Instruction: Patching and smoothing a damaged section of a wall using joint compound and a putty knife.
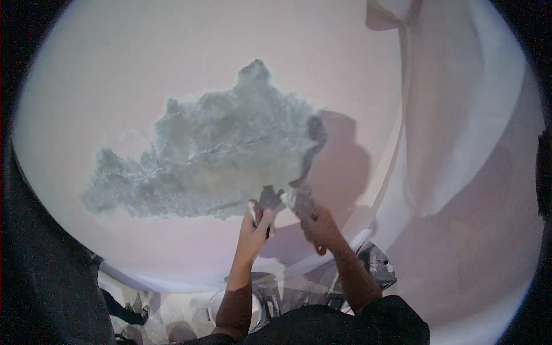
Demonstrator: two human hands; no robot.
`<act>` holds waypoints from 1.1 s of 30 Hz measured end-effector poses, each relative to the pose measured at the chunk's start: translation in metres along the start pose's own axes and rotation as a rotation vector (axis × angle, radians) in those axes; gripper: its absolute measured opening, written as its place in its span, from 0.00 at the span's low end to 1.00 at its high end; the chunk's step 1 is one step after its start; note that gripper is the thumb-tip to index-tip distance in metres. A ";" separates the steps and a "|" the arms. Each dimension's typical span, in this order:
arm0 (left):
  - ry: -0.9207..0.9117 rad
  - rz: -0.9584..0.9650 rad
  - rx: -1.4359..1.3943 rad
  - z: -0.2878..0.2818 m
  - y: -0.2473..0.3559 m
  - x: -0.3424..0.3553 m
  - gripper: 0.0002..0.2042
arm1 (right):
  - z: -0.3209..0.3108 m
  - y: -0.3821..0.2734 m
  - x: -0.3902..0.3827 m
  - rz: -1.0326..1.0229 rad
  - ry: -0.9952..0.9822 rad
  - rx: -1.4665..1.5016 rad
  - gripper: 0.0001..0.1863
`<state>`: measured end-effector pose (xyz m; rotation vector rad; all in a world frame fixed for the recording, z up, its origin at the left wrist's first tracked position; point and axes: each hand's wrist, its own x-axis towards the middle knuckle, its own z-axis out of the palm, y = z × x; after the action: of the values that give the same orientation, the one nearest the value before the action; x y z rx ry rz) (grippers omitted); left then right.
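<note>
In front of me a large ragged grey patch [218, 138], like wet plaster, spreads over the pale wall [155, 52]. My left hand [257, 225] is closed around a putty knife [268, 198] with a dark blade that points up and away. Just to its right, my right hand [323, 227] grips a second scraper-like tool [297, 199], its blade smeared with whitish material. The two blades are close together at the patch's lower right edge; whether they touch I cannot tell. Fingers hide most of both handles.
A loose pale sheet [454, 115] hangs in folds at the right. Below my arms are a round white bucket [215, 305] and a dark box-like container [379, 264] with pale smears. A person's dark-clad leg and shoe [138, 314] show at lower left.
</note>
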<state>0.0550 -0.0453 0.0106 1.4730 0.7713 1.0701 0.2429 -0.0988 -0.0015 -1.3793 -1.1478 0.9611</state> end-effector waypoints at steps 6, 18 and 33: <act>-0.075 -0.223 -0.491 0.004 -0.076 -0.013 0.15 | -0.009 0.046 -0.043 -0.149 -0.085 -0.126 0.19; -0.102 -0.388 -0.264 0.057 -0.104 -0.028 0.07 | -0.038 0.099 -0.085 -0.147 -0.107 -0.276 0.25; 0.067 -0.446 -0.400 0.000 -0.084 -0.137 0.14 | 0.020 0.071 -0.166 -0.071 -0.243 -0.290 0.23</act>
<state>0.0109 -0.1532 -0.0995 0.8773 0.8276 0.8690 0.1966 -0.2551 -0.0817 -1.4655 -1.5582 0.9567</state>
